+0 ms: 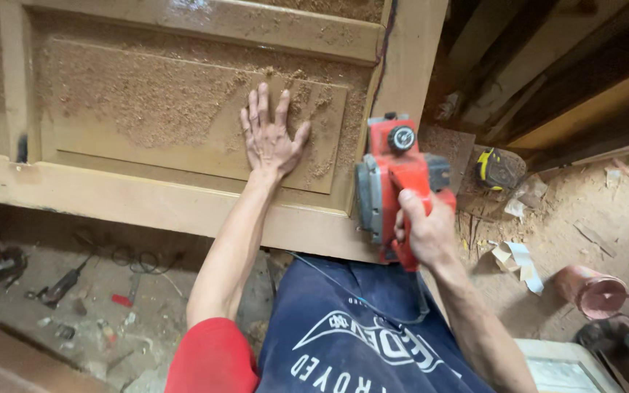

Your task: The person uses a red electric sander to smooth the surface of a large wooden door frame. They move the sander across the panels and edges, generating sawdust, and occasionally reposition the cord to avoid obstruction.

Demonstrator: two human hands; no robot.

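The left hand (271,142) is lying flat with its grip released and fingers spread on the wooden door (183,109), among sawdust (140,94). The right hand (425,231) is grasping the handle of the red planer (394,182), which is resting on the door's right edge.

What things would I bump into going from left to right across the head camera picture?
Tools on the floor → left hand flat on the dusty wooden door panel → red power planer gripped by the right hand → tape measure → pink can.

No packages, signs or screens; only round black dial label (402,137) atop red planer (394,189).
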